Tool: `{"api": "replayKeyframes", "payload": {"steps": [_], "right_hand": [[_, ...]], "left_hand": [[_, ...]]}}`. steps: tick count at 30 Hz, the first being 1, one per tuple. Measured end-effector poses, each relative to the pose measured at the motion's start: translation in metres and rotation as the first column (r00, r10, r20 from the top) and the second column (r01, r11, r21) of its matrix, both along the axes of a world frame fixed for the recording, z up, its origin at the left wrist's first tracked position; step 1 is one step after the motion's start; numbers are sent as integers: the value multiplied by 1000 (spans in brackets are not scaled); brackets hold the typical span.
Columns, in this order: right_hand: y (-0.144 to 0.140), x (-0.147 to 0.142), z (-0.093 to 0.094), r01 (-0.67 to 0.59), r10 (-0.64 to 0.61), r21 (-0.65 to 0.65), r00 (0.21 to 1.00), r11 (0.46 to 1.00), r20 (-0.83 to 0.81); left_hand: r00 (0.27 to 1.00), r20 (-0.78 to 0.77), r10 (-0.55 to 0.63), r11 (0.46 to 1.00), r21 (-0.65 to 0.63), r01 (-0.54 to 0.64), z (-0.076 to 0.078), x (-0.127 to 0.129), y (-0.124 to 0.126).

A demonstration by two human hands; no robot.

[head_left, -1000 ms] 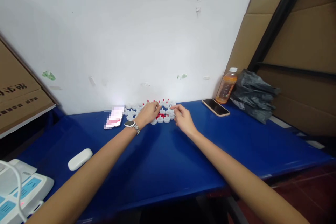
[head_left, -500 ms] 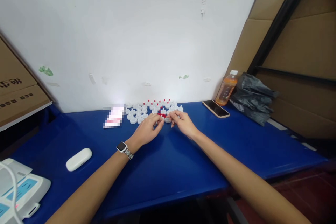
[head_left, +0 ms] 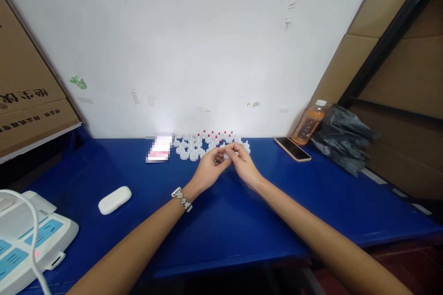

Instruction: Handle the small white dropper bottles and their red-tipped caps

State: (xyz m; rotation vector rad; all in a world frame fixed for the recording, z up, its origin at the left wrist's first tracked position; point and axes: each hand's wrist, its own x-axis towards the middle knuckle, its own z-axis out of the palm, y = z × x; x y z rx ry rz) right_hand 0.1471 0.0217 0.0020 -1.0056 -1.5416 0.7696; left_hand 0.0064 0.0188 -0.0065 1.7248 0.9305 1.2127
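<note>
We see both hands meeting above the blue table [head_left: 221,221], just in front of a cluster of small caps [head_left: 204,144]. The left hand [head_left: 207,170] and the right hand [head_left: 244,166] each curl their fingers inward, and the fingertips come together on one white cap [head_left: 226,155], held between them slightly above the tabletop. We read both hands as pinching this cap; which finger bears on which side is too small to tell. A watch [head_left: 182,198] sits on the left wrist.

The caps lie in loose rows against the foot of the white wall [head_left: 207,46]. Most are white; several in the back rows carry red tips. The held cap is at the near right edge of this group, apart from the ones resting on the table.

To the left of the caps we note a blurred pink-and-white patch [head_left: 159,150], and nearer the table's left end a white case [head_left: 114,200] lying flat. A white device [head_left: 31,244] with blue panels and a white cable occupies the near left corner. To the right of the caps a phone [head_left: 292,148] lies face up, with a bottle [head_left: 309,122] of orange liquid just behind it and a black bag [head_left: 342,136] beside the bottle. Cardboard [head_left: 27,87] leans at both sides of the scene.
</note>
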Motion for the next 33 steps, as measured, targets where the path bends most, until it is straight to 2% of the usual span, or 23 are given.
{"api": "replayKeyframes", "payload": {"steps": [2, 6, 8, 10, 14, 19, 21, 23, 33], "right_hand": [[6, 14, 6, -9, 6, 21, 994, 1000, 113], [24, 38, 24, -208, 215, -60, 959, 976, 186], [40, 45, 34, -159, 152, 4, 951, 987, 267], [61, 48, 42, -45, -1, 112, 926, 993, 379], [104, 43, 45, 14, -81, 112, 783, 994, 617], [129, 30, 32, -9, -35, 48, 558, 999, 829], [133, 27, 28, 2, -17, 19, 481, 1000, 877], [135, 25, 28, 27, -15, 3, 439, 1000, 898], [144, 11, 38, 24, 85, -98, 336, 995, 938]], "left_hand": [[997, -60, 49, 998, 28, -48, 4, -4, 1], [982, -116, 147, 988, 70, -140, 6, -8, 1], [973, -125, 193, 980, 74, -185, 6, -8, 0], [970, -172, 170, 984, 76, -159, 4, -8, -3], [939, -334, 83, 993, 112, -48, 1, -9, -7], [895, -438, 87, 988, 153, -21, 0, -12, -5], [892, -445, 82, 989, 150, -16, 0, -13, -5], [889, -451, 78, 989, 148, -11, 1, -14, -5], [875, -477, 86, 990, 143, -19, -1, -15, -3]]}}
